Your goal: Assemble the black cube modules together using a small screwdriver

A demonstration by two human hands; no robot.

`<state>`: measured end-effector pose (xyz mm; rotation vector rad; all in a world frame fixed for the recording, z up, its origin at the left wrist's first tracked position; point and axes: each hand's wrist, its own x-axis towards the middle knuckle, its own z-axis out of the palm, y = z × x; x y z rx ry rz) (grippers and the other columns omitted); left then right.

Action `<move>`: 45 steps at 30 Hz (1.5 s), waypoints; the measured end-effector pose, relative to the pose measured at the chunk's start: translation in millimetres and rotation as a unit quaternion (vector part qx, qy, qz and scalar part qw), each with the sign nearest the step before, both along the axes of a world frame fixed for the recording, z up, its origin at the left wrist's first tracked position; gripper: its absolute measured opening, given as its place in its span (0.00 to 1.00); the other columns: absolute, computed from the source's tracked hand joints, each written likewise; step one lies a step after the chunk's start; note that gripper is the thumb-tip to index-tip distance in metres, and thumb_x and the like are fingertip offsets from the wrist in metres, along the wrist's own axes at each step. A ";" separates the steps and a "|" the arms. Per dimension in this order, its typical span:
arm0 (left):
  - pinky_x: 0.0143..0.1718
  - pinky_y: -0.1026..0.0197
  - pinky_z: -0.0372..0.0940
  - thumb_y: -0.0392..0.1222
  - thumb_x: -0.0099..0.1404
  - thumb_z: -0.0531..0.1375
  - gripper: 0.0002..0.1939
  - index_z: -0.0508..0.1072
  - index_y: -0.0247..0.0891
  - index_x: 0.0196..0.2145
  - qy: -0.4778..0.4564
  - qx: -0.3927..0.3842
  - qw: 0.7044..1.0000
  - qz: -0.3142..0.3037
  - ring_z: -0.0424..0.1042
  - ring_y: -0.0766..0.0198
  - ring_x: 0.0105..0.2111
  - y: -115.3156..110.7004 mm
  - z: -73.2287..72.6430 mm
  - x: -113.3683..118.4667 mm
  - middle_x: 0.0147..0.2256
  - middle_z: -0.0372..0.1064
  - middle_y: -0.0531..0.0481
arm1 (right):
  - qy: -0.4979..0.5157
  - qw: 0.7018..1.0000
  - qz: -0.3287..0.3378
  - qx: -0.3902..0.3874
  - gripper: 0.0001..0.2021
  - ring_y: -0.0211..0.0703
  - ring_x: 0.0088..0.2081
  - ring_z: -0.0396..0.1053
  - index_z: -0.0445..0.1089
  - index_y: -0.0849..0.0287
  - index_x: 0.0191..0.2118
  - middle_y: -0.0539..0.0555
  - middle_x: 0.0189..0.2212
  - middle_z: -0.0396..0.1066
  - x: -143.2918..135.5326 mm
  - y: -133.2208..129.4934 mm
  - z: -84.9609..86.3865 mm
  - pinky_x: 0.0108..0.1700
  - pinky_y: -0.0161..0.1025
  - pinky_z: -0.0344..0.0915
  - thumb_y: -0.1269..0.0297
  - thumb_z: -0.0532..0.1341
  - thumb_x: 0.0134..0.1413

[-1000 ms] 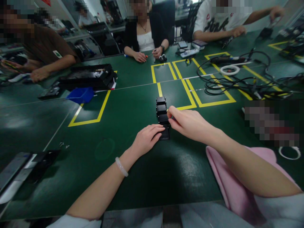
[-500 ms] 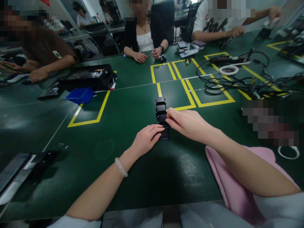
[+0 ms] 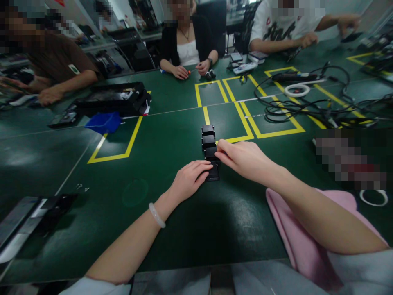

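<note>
Several small black blocks [image 3: 208, 141] stand in a row on the green table [image 3: 184, 221], running away from me in the middle. At the near end of the row lies a flat black piece [image 3: 213, 173]. My left hand [image 3: 192, 177] rests at its left side, fingers together and fingertips on the piece's edge. From the right, my right hand [image 3: 238, 157] reaches the row with thumb and index finger pinched beside the third block. Whatever sits between those fingertips is too small or hidden to make out.
A blue tray [image 3: 103, 122] and a black device [image 3: 115, 98] lie at the left. Black cables [image 3: 285, 110] tangle at the right, with a pink cloth [image 3: 284, 221] nearer. Other people sit across the table.
My hands and the black pieces are almost where they were. At the far right, another person's raised hand has shifted slightly left and down.
</note>
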<state>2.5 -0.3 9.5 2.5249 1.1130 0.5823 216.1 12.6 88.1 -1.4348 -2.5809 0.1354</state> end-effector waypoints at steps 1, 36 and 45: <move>0.55 0.54 0.62 0.40 0.70 0.50 0.14 0.68 0.41 0.50 0.000 0.001 1.000 0.001 0.66 0.62 0.52 -0.1 0.3 0.2 0.53 0.67 0.49 | 0.001 1.000 -0.003 0.000 0.12 0.41 0.27 0.69 0.61 0.57 0.42 0.52 0.28 0.73 0.2 0.3 -0.4 0.26 0.35 0.45 0.58 0.46 0.64; 0.54 0.52 0.63 0.40 0.70 0.49 0.14 0.67 0.42 0.51 -0.002 -0.004 1.000 -0.005 0.66 0.60 0.52 0.6 -0.7 -1.0 0.53 0.67 0.48 | 0.007 1.000 0.020 -0.014 0.11 0.40 0.28 0.69 0.61 0.58 0.42 0.51 0.28 0.72 -0.1 -1.9 2.4 0.26 0.35 0.45 0.60 0.46 0.64; 0.53 0.53 0.63 0.40 0.70 0.50 0.14 0.68 0.43 0.51 0.008 -0.002 1.000 0.003 0.67 0.60 0.51 0.2 -0.8 -1.0 0.53 0.67 0.49 | 0.009 1.000 0.019 -0.018 0.11 0.41 0.29 0.70 0.61 0.57 0.41 0.51 0.29 0.73 -1.1 -2.6 3.4 0.26 0.35 0.46 0.58 0.46 0.64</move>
